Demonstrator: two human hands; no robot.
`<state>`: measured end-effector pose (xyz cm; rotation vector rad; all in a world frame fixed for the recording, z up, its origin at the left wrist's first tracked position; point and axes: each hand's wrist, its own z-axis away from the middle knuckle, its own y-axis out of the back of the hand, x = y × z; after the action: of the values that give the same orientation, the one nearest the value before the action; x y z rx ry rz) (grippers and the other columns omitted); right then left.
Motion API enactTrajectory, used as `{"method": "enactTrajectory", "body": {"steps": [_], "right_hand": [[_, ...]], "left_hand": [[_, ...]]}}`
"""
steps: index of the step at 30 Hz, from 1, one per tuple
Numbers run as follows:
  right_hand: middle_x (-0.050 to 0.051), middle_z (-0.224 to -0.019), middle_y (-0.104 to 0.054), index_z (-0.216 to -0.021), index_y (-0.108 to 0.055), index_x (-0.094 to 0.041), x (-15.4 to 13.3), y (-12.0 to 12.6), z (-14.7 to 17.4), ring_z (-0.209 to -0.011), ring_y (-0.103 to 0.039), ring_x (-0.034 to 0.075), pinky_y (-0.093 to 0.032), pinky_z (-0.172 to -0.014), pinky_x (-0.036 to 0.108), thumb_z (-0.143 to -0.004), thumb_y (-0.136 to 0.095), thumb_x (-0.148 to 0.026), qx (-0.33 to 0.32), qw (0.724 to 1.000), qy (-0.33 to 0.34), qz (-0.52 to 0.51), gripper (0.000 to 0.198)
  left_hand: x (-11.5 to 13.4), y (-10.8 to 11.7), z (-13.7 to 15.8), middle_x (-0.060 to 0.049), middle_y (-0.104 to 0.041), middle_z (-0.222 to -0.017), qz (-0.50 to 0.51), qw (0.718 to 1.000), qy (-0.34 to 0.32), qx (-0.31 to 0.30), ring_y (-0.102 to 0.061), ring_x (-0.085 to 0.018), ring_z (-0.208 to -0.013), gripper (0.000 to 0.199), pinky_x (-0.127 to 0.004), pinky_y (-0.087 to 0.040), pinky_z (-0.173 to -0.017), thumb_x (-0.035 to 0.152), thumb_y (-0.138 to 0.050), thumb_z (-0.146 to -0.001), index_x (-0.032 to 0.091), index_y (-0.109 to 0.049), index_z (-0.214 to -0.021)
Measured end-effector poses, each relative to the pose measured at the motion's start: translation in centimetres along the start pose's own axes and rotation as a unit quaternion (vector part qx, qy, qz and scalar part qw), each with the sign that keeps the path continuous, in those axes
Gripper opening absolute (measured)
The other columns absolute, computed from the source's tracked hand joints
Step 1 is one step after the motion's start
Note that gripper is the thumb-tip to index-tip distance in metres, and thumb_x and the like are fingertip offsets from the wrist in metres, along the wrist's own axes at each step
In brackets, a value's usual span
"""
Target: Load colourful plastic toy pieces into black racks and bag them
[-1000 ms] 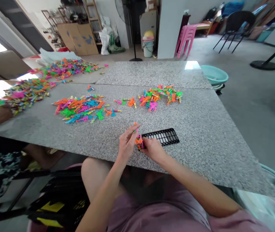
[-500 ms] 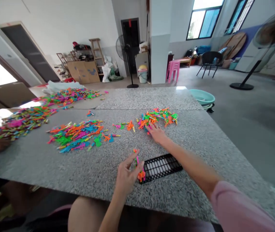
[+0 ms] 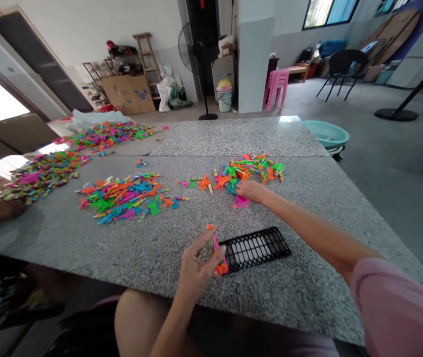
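Note:
A black lattice basket [image 3: 259,250] lies lengthwise in front of me, with a few small bright plastic toys [image 3: 218,255] at its left end. My left hand [image 3: 193,267] is at that end, its thumb and forefinger spanning the toys and touching them from the left. Farther off, my right hand [image 3: 252,191] reaches into the near side of a pile of mixed plastic toys [image 3: 248,171]. Its fingers are curled downward, and what they grip is hidden. A pink toy [image 3: 241,202] lies just below those fingers.
A larger toy heap [image 3: 125,198] spreads to the left, with more heaps [image 3: 43,173] beyond it. Another person's hand [image 3: 12,207] rests by the far-left heap. A turquoise basin [image 3: 326,134] stands past the right edge of the speckled stone table [image 3: 308,238].
My right hand has drawn slightly nearer at the pile, and its fingers have curled in. The left hand stays at the basket's end. The camera view has tilted down and shifted.

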<state>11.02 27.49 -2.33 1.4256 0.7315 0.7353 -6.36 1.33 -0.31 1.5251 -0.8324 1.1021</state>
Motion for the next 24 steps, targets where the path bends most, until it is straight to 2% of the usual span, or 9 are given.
{"method": "enactTrajectory", "body": {"steps": [2, 4, 6, 8, 10, 13, 17, 21, 24], "right_hand": [[0.015, -0.110, -0.065, -0.094, -0.069, -0.012, -0.7, -0.6, 1.6, -0.101, -0.060, 0.021, -0.045, -0.086, 0.030, -0.091, -0.045, -0.006, 0.062, 0.995, -0.025, -0.079, 0.025], [0.010, -0.103, -0.067, -0.098, -0.068, -0.013, -3.1, -1.5, 3.7, -0.090, -0.062, 0.018, -0.046, -0.081, 0.027, -0.088, -0.051, -0.009, 0.115, 0.969, -0.053, -0.214, 0.020], [0.003, -0.089, -0.068, -0.101, -0.065, -0.015, -6.7, -2.7, 5.6, -0.078, -0.062, 0.015, -0.046, -0.073, 0.023, -0.082, -0.060, -0.011, 0.124, 0.919, -0.064, -0.368, 0.021], [-0.001, -0.082, -0.068, -0.100, -0.063, -0.017, -10.5, -3.8, 6.8, -0.072, -0.062, 0.013, -0.046, -0.069, 0.022, -0.077, -0.066, -0.014, 0.111, 0.874, -0.061, -0.469, 0.023], [-0.002, -0.080, -0.068, -0.092, -0.063, -0.017, -13.2, -4.5, 7.0, -0.072, -0.062, 0.013, -0.045, -0.068, 0.021, -0.075, -0.069, -0.016, 0.107, 0.859, -0.059, -0.498, 0.019], [-0.002, -0.078, -0.068, -0.084, -0.063, -0.017, -14.4, -4.5, 6.6, -0.071, -0.060, 0.013, -0.042, -0.068, 0.021, -0.072, -0.071, -0.017, 0.114, 0.884, -0.043, -0.452, 0.014], [0.000, -0.075, -0.066, -0.088, -0.065, -0.017, -14.3, -3.6, 6.2, -0.068, -0.057, 0.014, -0.037, -0.064, 0.022, -0.075, -0.071, -0.022, 0.095, 0.917, -0.044, -0.386, 0.015], [0.000, -0.073, -0.066, -0.086, -0.066, -0.016, -15.3, -2.9, 6.1, -0.066, -0.055, 0.013, -0.035, -0.062, 0.021, -0.074, -0.071, -0.020, 0.072, 0.926, -0.069, -0.364, 0.013], [-0.001, -0.072, -0.066, -0.083, -0.066, -0.017, -15.3, -2.8, 5.8, -0.065, -0.056, 0.013, -0.036, -0.061, 0.021, -0.072, -0.071, -0.017, 0.060, 0.926, -0.063, -0.368, 0.012]], "left_hand": [[0.1, 0.0, 0.1, -0.010, -0.066, -0.128, 0.005, 1.000, -0.005, -0.001, -0.055, -0.031, -0.128, 0.050, -0.049, -0.037, -0.114, 0.039, -0.073, -0.078, 0.021, -0.067, -0.125], [0.1, 0.0, 0.2, -0.009, -0.066, -0.129, 0.012, 1.000, -0.004, -0.002, -0.054, -0.031, -0.129, 0.052, -0.047, -0.037, -0.114, 0.039, -0.072, -0.079, 0.021, -0.065, -0.127], [0.0, 0.0, 0.3, -0.009, -0.065, -0.130, 0.019, 1.000, 0.006, -0.001, -0.054, -0.030, -0.129, 0.056, -0.045, -0.038, -0.113, 0.040, -0.072, -0.079, 0.020, -0.063, -0.130], [-0.2, -0.1, 0.2, -0.009, -0.065, -0.130, 0.024, 1.000, 0.016, -0.002, -0.056, -0.029, -0.127, 0.058, -0.043, -0.040, -0.111, 0.040, -0.073, -0.079, 0.020, -0.061, -0.132], [-0.3, -0.1, 0.1, -0.008, -0.065, -0.130, 0.027, 0.999, 0.017, -0.007, -0.057, -0.028, -0.126, 0.058, -0.042, -0.041, -0.111, 0.040, -0.073, -0.079, 0.020, -0.061, -0.132], [-0.3, -0.2, 0.0, -0.007, -0.064, -0.132, 0.033, 0.999, 0.010, -0.016, -0.055, -0.027, -0.127, 0.056, -0.040, -0.041, -0.111, 0.038, -0.073, -0.079, 0.021, -0.061, -0.132], [-0.1, -0.5, 0.0, -0.006, -0.061, -0.137, 0.022, 1.000, -0.004, -0.003, -0.051, -0.028, -0.132, 0.052, -0.040, -0.040, -0.113, 0.037, -0.073, -0.080, 0.023, -0.063, -0.129], [0.0, -0.9, 0.1, -0.005, -0.058, -0.139, 0.032, 0.997, -0.050, 0.044, -0.050, -0.027, -0.133, 0.046, -0.040, -0.043, -0.111, 0.036, -0.072, -0.080, 0.026, -0.066, -0.125], [0.1, -0.7, 0.0, -0.006, -0.060, -0.138, 0.014, 0.997, -0.066, 0.047, -0.055, -0.028, -0.128, 0.028, -0.040, -0.048, -0.106, 0.038, -0.072, -0.080, 0.025, -0.077, -0.105]]}}
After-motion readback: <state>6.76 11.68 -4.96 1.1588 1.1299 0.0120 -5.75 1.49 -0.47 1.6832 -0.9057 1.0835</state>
